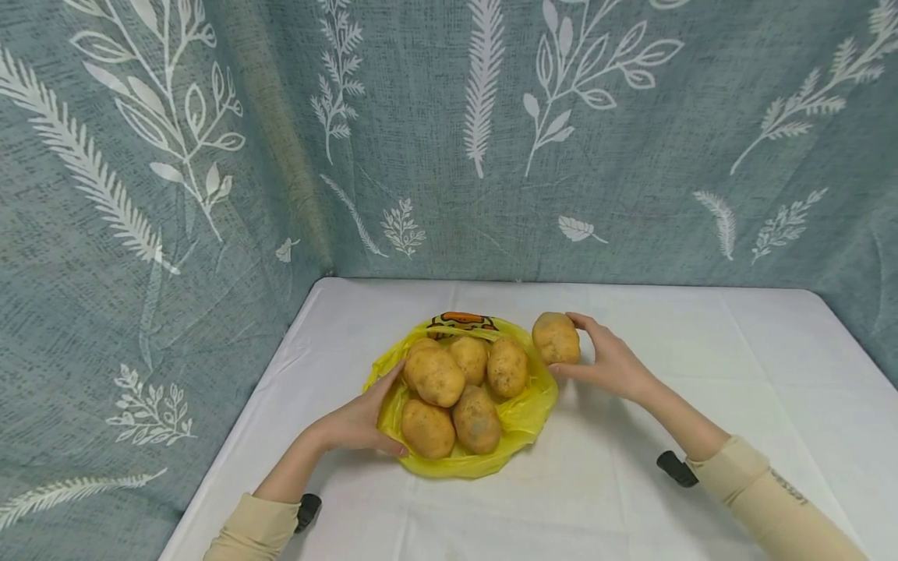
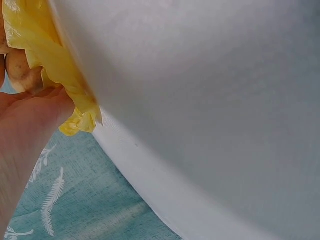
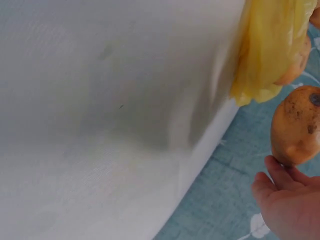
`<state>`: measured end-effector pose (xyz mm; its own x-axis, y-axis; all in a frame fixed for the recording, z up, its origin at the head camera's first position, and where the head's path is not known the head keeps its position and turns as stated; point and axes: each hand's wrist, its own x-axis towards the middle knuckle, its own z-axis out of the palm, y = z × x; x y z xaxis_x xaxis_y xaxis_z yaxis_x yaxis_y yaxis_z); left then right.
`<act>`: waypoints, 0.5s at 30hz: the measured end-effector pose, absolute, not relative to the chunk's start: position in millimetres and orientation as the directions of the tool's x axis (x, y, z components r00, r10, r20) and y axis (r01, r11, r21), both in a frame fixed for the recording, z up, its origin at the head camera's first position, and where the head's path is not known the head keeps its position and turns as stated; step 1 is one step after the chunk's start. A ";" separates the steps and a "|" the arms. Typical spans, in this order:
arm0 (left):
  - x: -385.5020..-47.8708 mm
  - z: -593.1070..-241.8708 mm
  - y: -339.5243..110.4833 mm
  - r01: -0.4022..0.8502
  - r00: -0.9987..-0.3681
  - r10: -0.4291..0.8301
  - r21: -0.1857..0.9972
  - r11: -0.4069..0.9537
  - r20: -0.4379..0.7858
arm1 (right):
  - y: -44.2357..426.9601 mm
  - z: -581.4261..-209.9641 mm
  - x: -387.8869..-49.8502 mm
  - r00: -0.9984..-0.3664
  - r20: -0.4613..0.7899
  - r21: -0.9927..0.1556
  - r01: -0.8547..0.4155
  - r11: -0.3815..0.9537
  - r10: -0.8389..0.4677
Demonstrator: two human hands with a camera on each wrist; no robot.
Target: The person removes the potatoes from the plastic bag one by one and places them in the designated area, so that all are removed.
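A yellow plastic bag (image 1: 471,466) stands on the table with its mouth spread wide. Several potatoes (image 1: 438,378) fill it. My left hand (image 1: 358,421) holds the bag's left side, its thumb low at the front rim and its fingers further back by the potatoes. In the left wrist view, yellow plastic (image 2: 65,65) hides the fingertips. Just right of the bag, my right hand (image 1: 606,362) grips a single potato (image 1: 556,339) between thumb and fingers. The right wrist view shows this potato (image 3: 297,125) with dark spots, apart from the bag (image 3: 262,55).
A white cloth covers the table (image 1: 715,351). Behind it and along the left hangs a blue-green curtain (image 1: 421,140) with white leaf prints. Black wrist devices (image 1: 677,469) sit below both forearms.
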<state>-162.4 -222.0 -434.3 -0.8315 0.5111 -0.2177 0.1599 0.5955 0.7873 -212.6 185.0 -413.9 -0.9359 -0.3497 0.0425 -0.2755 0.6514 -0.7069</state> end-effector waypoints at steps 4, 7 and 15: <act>-163.4 -435.4 -222.2 0.156 -0.829 0.513 0.788 0.595 -0.223 | 190.0 -417.0 -215.4 -0.936 0.047 -0.697 -0.281 0.660 -0.348; -164.3 -436.7 -222.1 0.152 -0.829 0.511 0.788 0.596 -0.227 | 193.6 -420.1 -217.5 -0.934 0.051 -0.686 -0.290 0.668 -0.353; -164.0 -436.7 -221.3 0.141 -0.832 0.505 0.792 0.594 -0.231 | 200.3 -426.7 -222.2 -0.928 0.049 -0.663 -0.307 0.682 -0.370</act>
<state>-164.0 -221.3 -436.7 -0.8315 0.5053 -0.2307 0.1413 0.5941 0.7919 -222.2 200.3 -426.7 -0.9279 -0.3697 0.0487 -0.3067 0.6824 -0.6635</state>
